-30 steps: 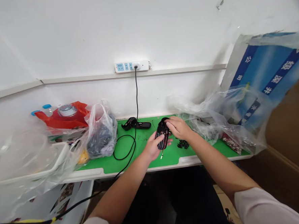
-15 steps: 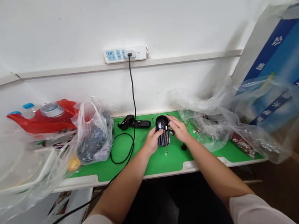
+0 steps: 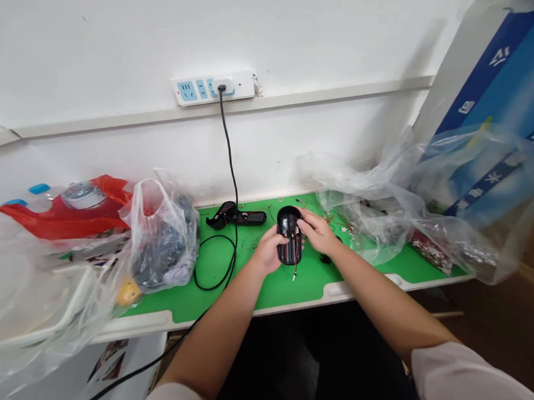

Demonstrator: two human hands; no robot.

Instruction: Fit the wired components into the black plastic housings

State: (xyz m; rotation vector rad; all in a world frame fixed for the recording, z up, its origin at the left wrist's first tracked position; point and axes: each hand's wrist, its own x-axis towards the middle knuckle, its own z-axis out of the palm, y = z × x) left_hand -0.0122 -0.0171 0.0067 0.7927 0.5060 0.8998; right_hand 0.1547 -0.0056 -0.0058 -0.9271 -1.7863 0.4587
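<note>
Between my two hands is a black plastic housing [image 3: 289, 247], its hollow side facing up, with red and black wires inside. A thin wire with a small white connector hangs over its lower edge. My left hand [image 3: 269, 251] is closed on the left side, thumb resting over the inside. On the right edge my right hand [image 3: 316, 230] grips near the top, thumb and fingers by the wires. Behind them, a second black device shell [image 3: 236, 215] with wires lies on the green mat [image 3: 273, 293]. Small dark parts [image 3: 325, 258] lie partly hidden beside my right wrist.
A black cable [image 3: 229, 154] runs from the wall power strip [image 3: 215, 89] down across the mat, looping at left. Plastic bags [image 3: 164, 248] and a red bag [image 3: 64, 218] stand left; a large clear bag [image 3: 385, 211] lies right, by a blue box [image 3: 492, 120]. Loose wires lie behind my right hand.
My right thumb and fingers have shifted inward over the housing's upper right edge. The left hand keeps its hold. The whole view has shifted slightly.
</note>
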